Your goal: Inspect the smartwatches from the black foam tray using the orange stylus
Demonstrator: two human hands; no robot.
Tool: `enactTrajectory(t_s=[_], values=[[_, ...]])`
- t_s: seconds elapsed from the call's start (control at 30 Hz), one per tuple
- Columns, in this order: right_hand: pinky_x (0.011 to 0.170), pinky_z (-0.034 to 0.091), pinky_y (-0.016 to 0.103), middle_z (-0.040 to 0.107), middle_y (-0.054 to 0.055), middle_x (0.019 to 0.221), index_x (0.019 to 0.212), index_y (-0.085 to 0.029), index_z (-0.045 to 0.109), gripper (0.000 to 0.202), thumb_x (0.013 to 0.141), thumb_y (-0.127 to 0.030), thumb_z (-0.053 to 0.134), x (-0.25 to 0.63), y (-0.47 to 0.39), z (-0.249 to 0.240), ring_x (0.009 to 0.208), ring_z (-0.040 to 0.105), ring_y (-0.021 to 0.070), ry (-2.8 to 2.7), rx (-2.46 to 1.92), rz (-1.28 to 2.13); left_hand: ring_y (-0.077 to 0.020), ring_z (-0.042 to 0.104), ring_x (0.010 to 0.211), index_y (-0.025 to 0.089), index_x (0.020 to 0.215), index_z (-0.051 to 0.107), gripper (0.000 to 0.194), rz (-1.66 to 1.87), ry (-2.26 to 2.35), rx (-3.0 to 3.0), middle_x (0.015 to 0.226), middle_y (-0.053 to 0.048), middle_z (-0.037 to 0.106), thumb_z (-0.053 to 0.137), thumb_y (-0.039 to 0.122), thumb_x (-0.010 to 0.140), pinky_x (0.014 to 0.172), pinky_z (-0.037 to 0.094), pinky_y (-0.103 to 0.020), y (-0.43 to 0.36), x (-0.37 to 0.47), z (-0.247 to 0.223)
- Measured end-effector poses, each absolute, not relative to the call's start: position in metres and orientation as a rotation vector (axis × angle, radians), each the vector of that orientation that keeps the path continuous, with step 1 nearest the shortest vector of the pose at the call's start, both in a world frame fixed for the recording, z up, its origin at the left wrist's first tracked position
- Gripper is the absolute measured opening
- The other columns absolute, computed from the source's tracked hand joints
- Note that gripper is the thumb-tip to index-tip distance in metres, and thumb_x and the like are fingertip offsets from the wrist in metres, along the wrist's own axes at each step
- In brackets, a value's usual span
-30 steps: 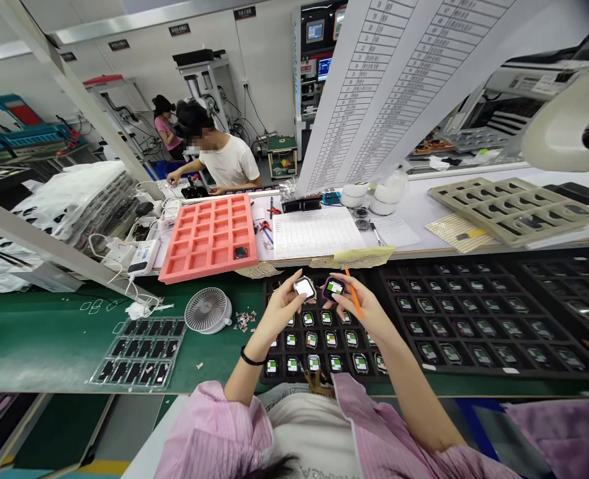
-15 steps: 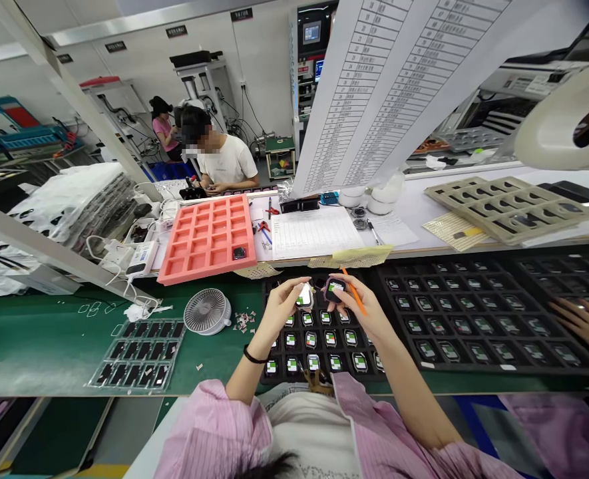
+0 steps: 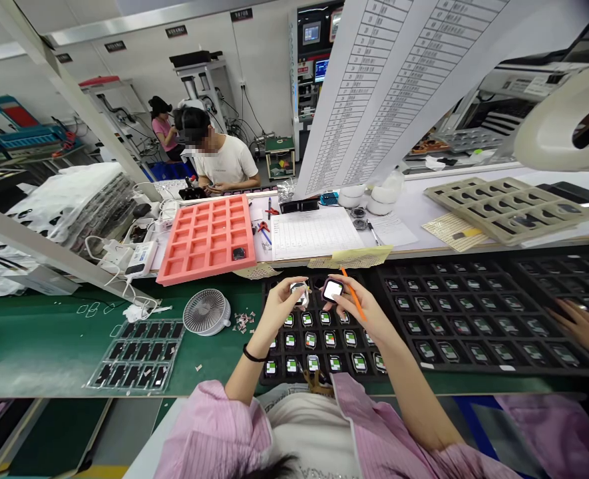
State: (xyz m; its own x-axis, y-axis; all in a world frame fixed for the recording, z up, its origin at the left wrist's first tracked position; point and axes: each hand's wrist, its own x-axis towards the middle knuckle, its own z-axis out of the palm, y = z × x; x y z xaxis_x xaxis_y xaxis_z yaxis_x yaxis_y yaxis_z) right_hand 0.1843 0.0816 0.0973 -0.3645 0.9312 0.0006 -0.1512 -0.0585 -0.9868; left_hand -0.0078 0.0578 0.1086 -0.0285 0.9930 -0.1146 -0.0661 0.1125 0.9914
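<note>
My left hand [image 3: 280,305] is closed round a smartwatch [image 3: 300,295] with a silvery case, its thumb across the face. In my right hand [image 3: 357,301] is a second smartwatch [image 3: 332,290] in a dark case, its screen lit white. An orange stick-shaped tool [image 3: 354,294] also rests in the right hand, pointing up and left; its exact kind I cannot make out. Both watches are held just above a black tray [image 3: 301,351] whose pockets hold several watches with green and white screens. My hands and forearms hide part of that tray.
Right of my arm lie more black trays [image 3: 438,347] of watches, a co-worker's hand [image 3: 581,326] over them. Left are a small fan [image 3: 207,311] and a clear tray [image 3: 137,352] of black parts. On the shelf ahead sit a pink foam tray [image 3: 207,236] and paper sheets [image 3: 314,233].
The right watch's screen has turned from green and dark to white, and the left watch's face no longer shows bright white. My hands have hardly moved. The co-worker's hand at right has shifted.
</note>
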Motion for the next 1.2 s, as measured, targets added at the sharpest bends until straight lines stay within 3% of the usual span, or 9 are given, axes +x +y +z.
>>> enactTrajectory(t_s=[0.2,0.4,0.8,1.03,1.2], values=[[0.046,0.045,0.027,0.063,0.007,0.096,0.12,-0.024,0.053,0.046,0.081,-0.042,0.068,0.185,0.08,0.097,0.069,0.067,0.019,-1.375,-0.923,1.561,-0.0117,0.057,0.068,0.017,0.104,0.067,0.044,1.172,1.258,1.047,0.087,-0.005,0.065,0.063,0.052,0.079,0.051,0.045,-0.019,0.059,-0.009,0.108],[0.045,0.042,0.027,0.062,0.004,0.082,0.114,-0.021,0.058,0.035,0.088,-0.044,0.058,0.184,0.081,0.096,0.063,0.065,0.0178,-1.284,-0.934,1.538,-0.0102,0.059,0.063,0.019,0.125,0.058,0.053,1.174,1.177,1.082,0.101,-0.009,0.065,0.059,0.051,0.083,0.043,0.032,-0.018,0.058,-0.01,0.103],[0.043,0.042,0.026,0.064,0.006,0.09,0.114,-0.022,0.055,0.044,0.078,-0.041,0.071,0.182,0.08,0.1,0.062,0.065,0.0168,-1.342,-0.935,1.51,-0.0119,0.06,0.065,0.017,0.126,0.059,0.055,1.173,1.146,1.041,0.105,-0.012,0.068,0.055,0.053,0.084,0.044,0.033,-0.019,0.059,-0.01,0.102],[0.045,0.041,0.026,0.063,0.006,0.089,0.114,-0.021,0.057,0.036,0.086,-0.042,0.061,0.184,0.081,0.094,0.063,0.066,0.0177,-1.263,-0.904,1.55,-0.0126,0.059,0.063,0.014,0.123,0.061,0.052,1.157,1.155,1.049,0.094,-0.01,0.069,0.054,0.049,0.086,0.046,0.032,-0.02,0.06,-0.011,0.103],[0.043,0.041,0.026,0.066,0.008,0.09,0.111,-0.02,0.06,0.037,0.088,-0.047,0.057,0.185,0.085,0.091,0.059,0.065,0.0171,-1.227,-0.901,1.548,-0.0124,0.059,0.071,0.017,0.135,0.05,0.057,1.149,1.12,1.086,0.098,-0.008,0.066,0.058,0.042,0.085,0.052,0.037,-0.021,0.061,-0.012,0.093]])
